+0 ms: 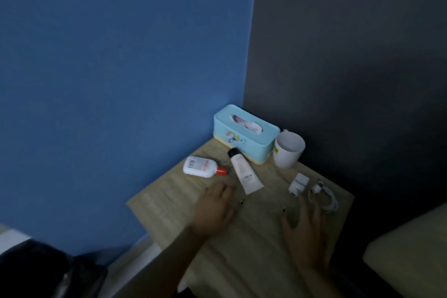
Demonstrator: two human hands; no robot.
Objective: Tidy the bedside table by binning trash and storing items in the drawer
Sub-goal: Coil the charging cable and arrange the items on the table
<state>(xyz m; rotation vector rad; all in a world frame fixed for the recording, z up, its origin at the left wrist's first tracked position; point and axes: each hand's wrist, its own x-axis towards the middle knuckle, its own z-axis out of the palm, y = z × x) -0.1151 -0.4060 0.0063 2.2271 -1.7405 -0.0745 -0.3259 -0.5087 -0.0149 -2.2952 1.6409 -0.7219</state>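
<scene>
Both hands are hovering over the table (169,196), fingers spread, gripping nothing: left hand (215,208) at seven o'clock of the tabletop's middle, right hand (307,232) at five. Tube (244,174) is lying flat at twelve, just past the left hand; bottle (202,167) is lying on its side at ten. Charger (299,184) and cable (324,197) are lying at two, by the right fingertips. Tissue box (244,135) and mug (287,150) are standing at the far edge.

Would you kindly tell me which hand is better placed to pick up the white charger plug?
Probably the right hand: open, it reaches just short of the charger plug, while the left hand lies farther off, beside the tube.
</scene>
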